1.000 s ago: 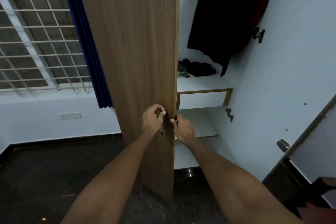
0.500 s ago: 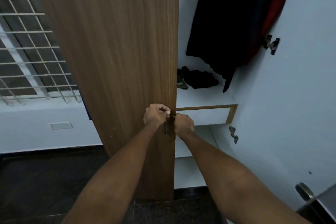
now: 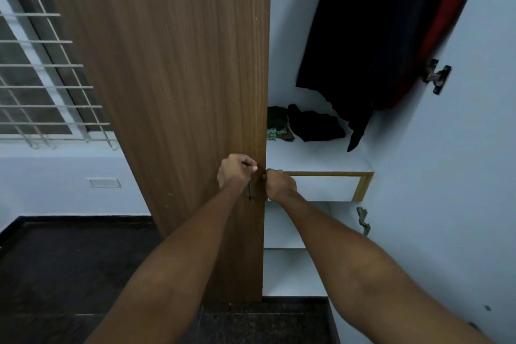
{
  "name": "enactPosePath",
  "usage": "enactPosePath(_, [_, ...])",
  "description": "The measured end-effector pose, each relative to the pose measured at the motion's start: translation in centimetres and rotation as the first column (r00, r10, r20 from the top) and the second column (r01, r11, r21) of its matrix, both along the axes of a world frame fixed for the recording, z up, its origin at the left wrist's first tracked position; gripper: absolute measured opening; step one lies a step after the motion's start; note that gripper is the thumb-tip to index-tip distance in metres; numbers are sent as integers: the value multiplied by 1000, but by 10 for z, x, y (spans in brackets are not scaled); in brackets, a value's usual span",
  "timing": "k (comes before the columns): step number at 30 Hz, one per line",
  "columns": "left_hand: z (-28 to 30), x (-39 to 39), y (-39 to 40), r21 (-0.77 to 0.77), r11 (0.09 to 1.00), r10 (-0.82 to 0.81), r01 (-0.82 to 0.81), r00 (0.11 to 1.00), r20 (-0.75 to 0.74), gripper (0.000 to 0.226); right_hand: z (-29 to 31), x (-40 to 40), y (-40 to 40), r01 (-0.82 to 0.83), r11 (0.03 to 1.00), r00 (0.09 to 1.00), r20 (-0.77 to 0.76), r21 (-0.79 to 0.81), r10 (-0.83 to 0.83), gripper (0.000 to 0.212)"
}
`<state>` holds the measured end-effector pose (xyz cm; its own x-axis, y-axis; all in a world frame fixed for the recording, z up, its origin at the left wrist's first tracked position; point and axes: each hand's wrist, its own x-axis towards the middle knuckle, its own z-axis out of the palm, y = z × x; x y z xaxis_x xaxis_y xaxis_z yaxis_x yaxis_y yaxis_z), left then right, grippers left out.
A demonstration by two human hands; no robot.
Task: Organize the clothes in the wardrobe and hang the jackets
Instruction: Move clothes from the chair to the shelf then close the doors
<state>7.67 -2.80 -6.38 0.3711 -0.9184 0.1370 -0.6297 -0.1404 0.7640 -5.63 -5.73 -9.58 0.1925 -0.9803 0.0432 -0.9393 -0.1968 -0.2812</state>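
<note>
A brown wooden wardrobe door [image 3: 178,86] fills the centre, its edge facing me. My left hand [image 3: 234,173] is closed on the thin dark door handle [image 3: 250,192] on the door's front. My right hand [image 3: 279,184] grips the door's edge from the inner side. Inside the wardrobe a black jacket [image 3: 371,36] hangs with a red garment [image 3: 446,22] behind it. Below them, a dark bundle of clothes [image 3: 315,126] and a greenish piece [image 3: 277,124] lie on a white shelf [image 3: 321,156].
A white drawer with wooden trim [image 3: 360,186] sits under the shelf, with lower shelves beneath. The other white door [image 3: 460,176] stands open at the right, with hinges [image 3: 437,77]. A barred window [image 3: 42,78] is at left over a dark floor [image 3: 55,274].
The view has come closer to the door. My right hand moved up from beside the edge and closed onto the door's edge; the door swung to cover the blue curtain.
</note>
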Motion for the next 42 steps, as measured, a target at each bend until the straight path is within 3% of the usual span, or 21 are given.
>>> enactPosePath(3, [-10, -10, 15, -113, 961, 248, -253, 967, -55, 4, 4, -1, 15, -34, 999, 998, 48, -5, 35, 31])
enactPosePath(5, [-17, -16, 29, -183, 932, 309, -312, 950, -46, 2, 9, -6, 25, -37, 999, 997, 69, -22, 38, 32])
enactPosePath(9, [-26, -46, 45, -255, 963, 109, -93, 993, 50, 7, 13, -37, 53, 5, 1000, 1000, 27, -26, -4, 36])
enactPosePath(13, [-27, -86, 67, -254, 962, -95, 100, 995, 34, 11, 11, -81, 90, 66, 998, 998, 0, -12, -66, 37])
enactPosePath(19, [-68, -156, 119, -97, 954, -283, 285, 958, 40, 17, -22, -166, 186, 216, 972, 976, -28, 92, -215, 39])
enactPosePath(23, [-78, -249, 163, -40, 881, -472, 472, 881, 5, 18, -39, -253, 254, 397, 909, 917, -94, 124, -388, 41])
enactPosePath(24, [-84, -301, 190, -63, 819, -571, 570, 821, 1, 17, -39, -298, 296, 502, 851, 865, -110, 152, -490, 41])
enactPosePath(31, [-53, -397, 241, -79, 656, -719, 750, 653, 238, 36, -32, -374, 336, 614, 786, 788, -120, 76, -604, 31])
enactPosePath(35, [-37, -422, 233, -93, 731, -598, 676, 701, 389, 56, -32, -404, 332, 514, 856, 857, -8, 56, -515, 40])
enactPosePath(39, [-36, -429, 225, -97, 731, -564, 676, 678, 472, 56, -28, -428, 327, 281, 959, 960, 6, 44, -281, 45])
enactPosePath(42, [-33, -428, 228, -98, 709, -586, 699, 660, 470, 50, -38, -442, 327, 176, 984, 984, -6, -6, -176, 55])
